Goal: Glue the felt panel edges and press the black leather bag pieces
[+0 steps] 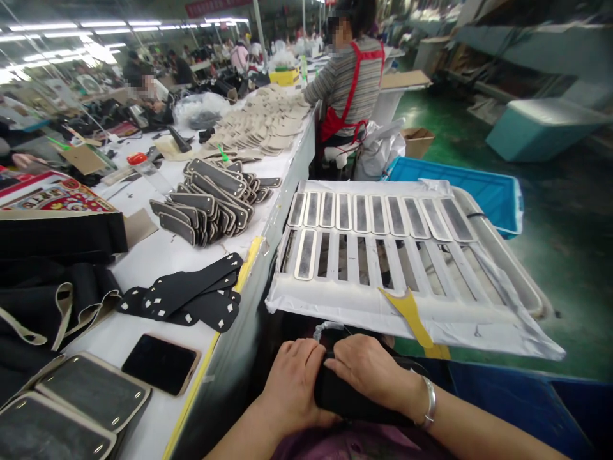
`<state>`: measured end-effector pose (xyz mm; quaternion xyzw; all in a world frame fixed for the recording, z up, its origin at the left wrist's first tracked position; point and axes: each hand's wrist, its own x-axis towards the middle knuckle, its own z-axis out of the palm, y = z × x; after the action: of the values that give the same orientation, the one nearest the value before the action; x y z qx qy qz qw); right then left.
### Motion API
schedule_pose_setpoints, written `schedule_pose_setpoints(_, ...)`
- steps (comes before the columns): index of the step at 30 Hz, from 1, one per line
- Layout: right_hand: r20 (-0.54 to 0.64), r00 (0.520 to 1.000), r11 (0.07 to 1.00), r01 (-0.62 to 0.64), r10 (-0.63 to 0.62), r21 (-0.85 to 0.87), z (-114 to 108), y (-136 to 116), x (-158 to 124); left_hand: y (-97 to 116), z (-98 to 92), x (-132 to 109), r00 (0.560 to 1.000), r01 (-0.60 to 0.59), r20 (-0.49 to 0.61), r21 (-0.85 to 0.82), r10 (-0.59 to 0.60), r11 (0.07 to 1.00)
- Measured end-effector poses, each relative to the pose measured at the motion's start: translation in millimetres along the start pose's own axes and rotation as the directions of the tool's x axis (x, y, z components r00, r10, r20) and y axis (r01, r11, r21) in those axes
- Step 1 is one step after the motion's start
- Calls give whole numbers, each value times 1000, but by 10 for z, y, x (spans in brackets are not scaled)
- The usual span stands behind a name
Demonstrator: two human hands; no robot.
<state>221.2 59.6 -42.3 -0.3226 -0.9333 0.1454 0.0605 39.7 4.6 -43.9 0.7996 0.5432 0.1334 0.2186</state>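
Black is the colour of the piece that both my hands hold, low down, right in front of my purple top. My left hand grips its left end, with fingers over the far side and the thumb low on the near side. My right hand is bent over its top, close beside the left one, and holds on too. Its fingertips are hidden, so I cannot tell how tight they squeeze. A shiny bracelet goes round my right wrist.

Just past my hands is a frame wrapped in white. Ten grey strips with pale edges lie in its far row, and one more lies at the left of the near row. A yellow strip hangs over the near edge.

To my left is a long white table. A phone lies on it, near some big grey pieces. Past the phone are flat black shapes, then a heap of grey straps. Farther off, a person in a striped shirt and red apron is beside the same table
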Motion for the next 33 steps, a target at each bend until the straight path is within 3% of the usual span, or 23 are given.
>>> schedule_pose_setpoints(7,37,999,990,12,-17,141,-50,63,10,6,1,18,1000,9,16,-5,-9,1000)
schedule_pose_setpoints(13,122,990,939,-112,76,325,-63,113,109,-50,-12,18,999,-1,35,6,0,1000)
schedule_pose_setpoints(16,155,982,944,-151,109,294,-86,88,149,-121,-95,-8,995,-67,73,-2,67,998)
schedule_pose_setpoints(19,99,984,961,-169,150,217,-165,44,51,-191,-181,-73,986,-138,99,18,136,990)
schedule_pose_setpoints(24,45,999,967,-7,-5,254,-240,-28,-318,-236,-198,-195,994,-91,60,-42,94,995)
schedule_pose_setpoints(28,56,998,978,-29,18,208,-158,-69,-435,-213,-181,-209,997,-73,-1,-144,73,987)
schedule_pose_setpoints(33,34,999,980,-39,33,193,-119,-74,-389,-178,-208,-186,997,-73,-10,-156,73,985)
